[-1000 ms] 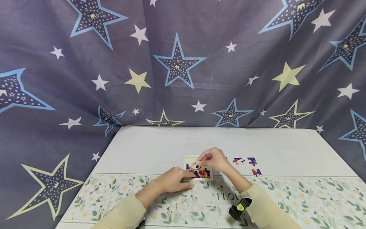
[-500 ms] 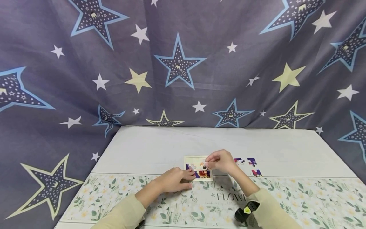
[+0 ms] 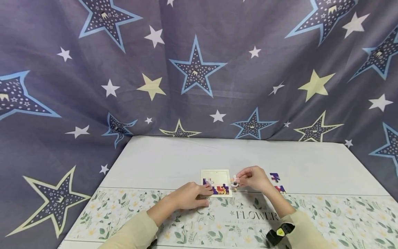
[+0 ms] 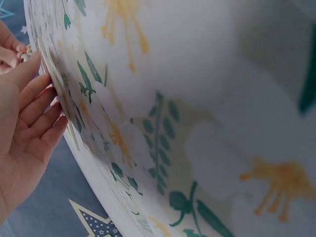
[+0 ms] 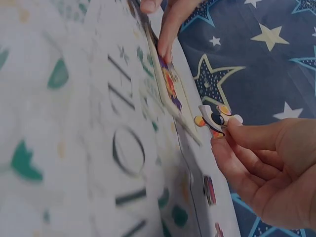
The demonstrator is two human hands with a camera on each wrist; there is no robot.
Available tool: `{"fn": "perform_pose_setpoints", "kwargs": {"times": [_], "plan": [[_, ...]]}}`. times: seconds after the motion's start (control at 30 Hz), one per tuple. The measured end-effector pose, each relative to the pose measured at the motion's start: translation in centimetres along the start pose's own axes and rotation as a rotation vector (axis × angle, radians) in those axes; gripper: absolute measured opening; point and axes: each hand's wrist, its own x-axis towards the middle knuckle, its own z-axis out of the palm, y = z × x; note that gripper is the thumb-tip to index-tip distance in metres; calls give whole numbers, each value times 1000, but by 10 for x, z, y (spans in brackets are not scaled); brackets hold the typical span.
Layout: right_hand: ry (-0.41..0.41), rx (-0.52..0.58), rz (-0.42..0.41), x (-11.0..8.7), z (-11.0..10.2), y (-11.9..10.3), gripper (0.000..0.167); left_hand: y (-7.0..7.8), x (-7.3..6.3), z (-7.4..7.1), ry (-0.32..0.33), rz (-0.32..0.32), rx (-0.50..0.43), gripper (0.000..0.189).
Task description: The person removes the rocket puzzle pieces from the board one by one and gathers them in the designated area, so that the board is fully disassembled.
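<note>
A shallow puzzle tray (image 3: 216,174) with a pale border lies on the table. Joined purple, red and yellow pieces (image 3: 221,189) fill its lower part, and bare cream backing shows above them. My left hand (image 3: 190,195) rests on the tray's lower left, its fingers extended over the pieces and hiding some of them. Just right of the tray, my right hand (image 3: 253,178) pinches a puzzle piece (image 5: 217,118) between thumb and fingers. That piece is white with orange and a black spot, and it is held up off the table.
Loose puzzle pieces (image 3: 275,177) lie on the white cloth right of the right hand, one partly covered by its wrist. A floral runner (image 3: 124,214) with printed lettering spans the near side. Behind the table hangs a grey star-patterned curtain (image 3: 174,103).
My right hand has moved right with the pinched piece, from over the tray to beside its right edge. More of the tray's backing now shows. The left hand has stayed put.
</note>
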Motion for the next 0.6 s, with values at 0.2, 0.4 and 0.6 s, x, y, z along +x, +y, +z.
{"fn": "perform_pose_setpoints", "kwargs": {"times": [0.2,0.4,0.6], "plan": [[8,-13,16,-6,-12,10,15,1,-1,-1,4,7,-8,41],[28,-54,43,-11,-19,19,15,0,-2,-1,2,10,-6,42],[30,-70,63,-14,-27,27,15,0,-1,-1,0,8,-2,42]]}}
